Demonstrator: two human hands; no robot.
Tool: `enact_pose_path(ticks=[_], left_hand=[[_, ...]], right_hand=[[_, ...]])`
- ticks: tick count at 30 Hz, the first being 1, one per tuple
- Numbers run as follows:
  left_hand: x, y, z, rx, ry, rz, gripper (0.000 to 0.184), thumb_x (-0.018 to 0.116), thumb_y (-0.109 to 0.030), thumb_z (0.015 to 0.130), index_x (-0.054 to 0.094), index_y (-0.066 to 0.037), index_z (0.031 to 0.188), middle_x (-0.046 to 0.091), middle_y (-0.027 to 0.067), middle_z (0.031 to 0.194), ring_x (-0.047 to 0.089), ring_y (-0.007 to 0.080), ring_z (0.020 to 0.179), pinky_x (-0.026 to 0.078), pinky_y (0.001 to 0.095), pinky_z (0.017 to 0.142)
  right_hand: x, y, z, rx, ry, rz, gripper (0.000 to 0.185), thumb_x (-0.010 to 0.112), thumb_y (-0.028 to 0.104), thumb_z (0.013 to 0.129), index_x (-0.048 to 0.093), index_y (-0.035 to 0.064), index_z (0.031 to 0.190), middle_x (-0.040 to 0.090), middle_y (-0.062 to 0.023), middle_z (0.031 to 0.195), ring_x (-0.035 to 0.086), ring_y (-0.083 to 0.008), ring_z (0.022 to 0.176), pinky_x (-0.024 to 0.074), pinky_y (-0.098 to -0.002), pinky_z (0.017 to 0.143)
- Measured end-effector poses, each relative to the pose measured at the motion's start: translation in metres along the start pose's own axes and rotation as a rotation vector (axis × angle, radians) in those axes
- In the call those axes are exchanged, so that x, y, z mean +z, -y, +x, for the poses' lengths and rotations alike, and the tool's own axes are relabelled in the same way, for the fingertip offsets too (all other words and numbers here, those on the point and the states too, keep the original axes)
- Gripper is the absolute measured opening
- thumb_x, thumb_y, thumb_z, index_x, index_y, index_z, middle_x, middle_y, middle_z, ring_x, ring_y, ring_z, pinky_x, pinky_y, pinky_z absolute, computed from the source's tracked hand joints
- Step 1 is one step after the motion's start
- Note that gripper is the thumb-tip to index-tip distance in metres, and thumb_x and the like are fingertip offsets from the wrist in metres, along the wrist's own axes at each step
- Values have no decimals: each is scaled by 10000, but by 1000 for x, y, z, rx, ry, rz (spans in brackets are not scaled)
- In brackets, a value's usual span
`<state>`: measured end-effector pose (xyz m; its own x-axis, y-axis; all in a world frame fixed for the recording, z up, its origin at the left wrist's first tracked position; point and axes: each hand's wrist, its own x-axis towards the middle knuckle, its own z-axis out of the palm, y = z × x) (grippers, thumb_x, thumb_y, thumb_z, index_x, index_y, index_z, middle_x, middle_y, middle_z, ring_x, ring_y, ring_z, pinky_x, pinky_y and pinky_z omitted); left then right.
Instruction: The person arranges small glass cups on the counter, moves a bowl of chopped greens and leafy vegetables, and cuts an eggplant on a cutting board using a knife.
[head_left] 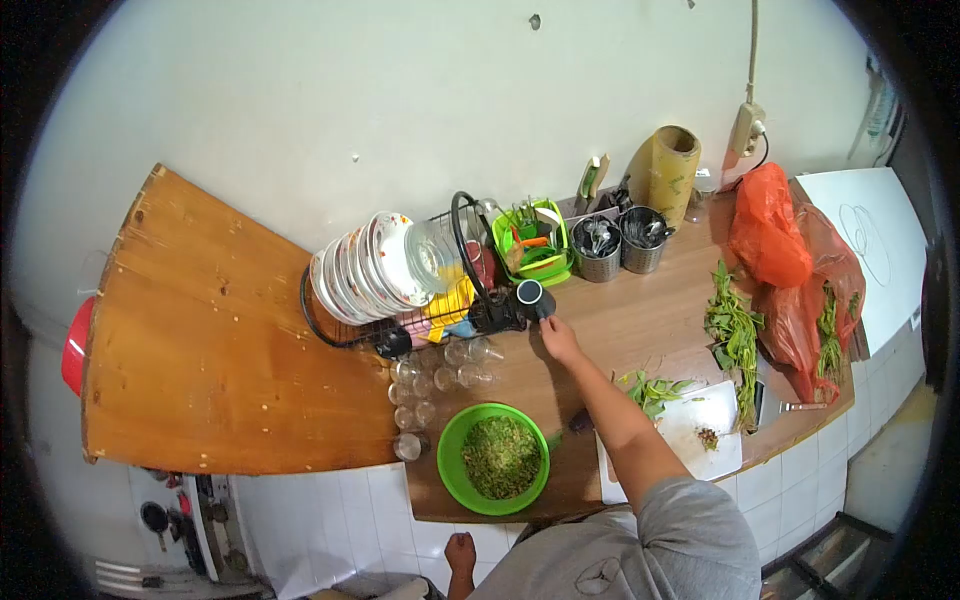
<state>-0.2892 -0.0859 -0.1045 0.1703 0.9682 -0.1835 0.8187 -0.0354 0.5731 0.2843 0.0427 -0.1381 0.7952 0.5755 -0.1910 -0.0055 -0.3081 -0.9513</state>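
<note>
My right hand (562, 340) reaches across the table, its fingers closed at the near side of a dark mug (535, 298) with a pale rim, seemingly on its handle. The mug is upright beside the right end of a black dish rack (313, 318). Below the table's front edge hangs my left hand (460, 550), fingers curled in and nothing visible in them. Between my hands, on the table, a green basin (449, 487) holds chopped greens (500, 457).
Plates (352, 265) fill the rack; several glasses (445, 378) stand before it. Behind the mug are a green basket (545, 270) and metal utensil holders (600, 266). To the right lie a white cutting board (690, 420), leafy stems (735, 325), a knife (800, 407) and red plastic bags (770, 235).
</note>
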Motion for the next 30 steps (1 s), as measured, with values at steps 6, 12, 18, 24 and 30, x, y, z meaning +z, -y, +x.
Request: enact_pose_path(ticks=[6, 12, 18, 24, 30], left_hand=[[-11, 89, 34, 95, 72, 167, 232, 656, -240, 888, 655, -17, 826, 683, 164, 766, 670, 305, 714, 535, 418, 713], [-34, 15, 106, 8, 73, -134, 269, 606, -279, 962, 615, -12, 994, 665, 146, 829, 616, 208, 724, 509, 376, 689], [-5, -50, 163, 336, 244, -464, 278, 624, -271, 956, 594, -27, 1086, 651, 168, 920, 640, 305, 805, 499, 405, 731], [37, -42, 183, 199, 377, -449, 271, 631, -253, 927, 594, -14, 1050, 675, 215, 897, 666, 389, 842, 498, 453, 710], [18, -78, 177, 248, 357, -419, 229, 605, -223, 930, 599, -14, 1024, 668, 223, 888, 657, 409, 833, 494, 471, 713]], right_hand=[[2, 16, -18, 9, -76, 8, 348, 552, 305, 954, 617, -15, 1073, 703, -195, 889, 679, -352, 853, 516, -401, 791], [10, 15, -90, -18, -220, -118, 349, 601, 287, 917, 613, 1, 1115, 694, -196, 949, 682, -328, 867, 523, -401, 810], [10, 8, -223, 92, 65, -107, 336, 648, 278, 912, 635, -2, 1098, 696, -226, 1033, 684, -341, 978, 524, -419, 851], [6, -7, -301, 54, 62, -344, 479, 621, 159, 919, 472, -1, 1346, 658, -260, 1115, 673, -320, 1008, 521, -385, 837], [-16, 1, -316, 113, 51, -302, 459, 613, 92, 892, 491, 9, 1326, 680, -246, 1039, 696, -328, 887, 537, -388, 757]])
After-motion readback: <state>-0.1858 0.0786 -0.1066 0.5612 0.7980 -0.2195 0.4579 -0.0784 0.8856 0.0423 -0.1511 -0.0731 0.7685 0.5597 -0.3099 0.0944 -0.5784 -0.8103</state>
